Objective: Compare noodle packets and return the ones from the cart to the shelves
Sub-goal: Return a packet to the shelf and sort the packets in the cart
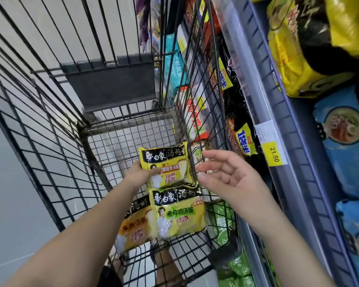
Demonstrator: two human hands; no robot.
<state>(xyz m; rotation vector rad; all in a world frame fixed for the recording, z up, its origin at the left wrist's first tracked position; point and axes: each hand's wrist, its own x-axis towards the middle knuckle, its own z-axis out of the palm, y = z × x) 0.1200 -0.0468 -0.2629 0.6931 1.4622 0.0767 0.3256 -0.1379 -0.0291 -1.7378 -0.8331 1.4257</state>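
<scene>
- The left hand [140, 175] grips a yellow packet [166, 164] by its left edge, thumb across the front, and holds it upright over the cart [50, 141].
- The right hand [234, 179] holds nothing – fingers spread and relaxed, palm turned toward the packet, fingertips just beside its right edge but apart from it.
- Two more packets lie at the near end of the cart: a green-label packet [178, 214] directly below the held one, and an orange-label packet [133, 226] partly tucked under its left side. Whether the held packet's lower edge touches the green-label one I cannot tell.
- The shelf [298, 162] runs along the right side of the cart, with a price tag [275, 155] on its rail and blue packs [344, 141] behind it.
- Step in hand, as I judge it: comparing – one packet is lifted for reading against the two lying below.
- Nothing from the cart looks returned yet, so the task seems early.
- The next move likely calls for the right hand to take the packet's free edge, or for finding the matching stock before reaching across the cart's wire wall.
</scene>
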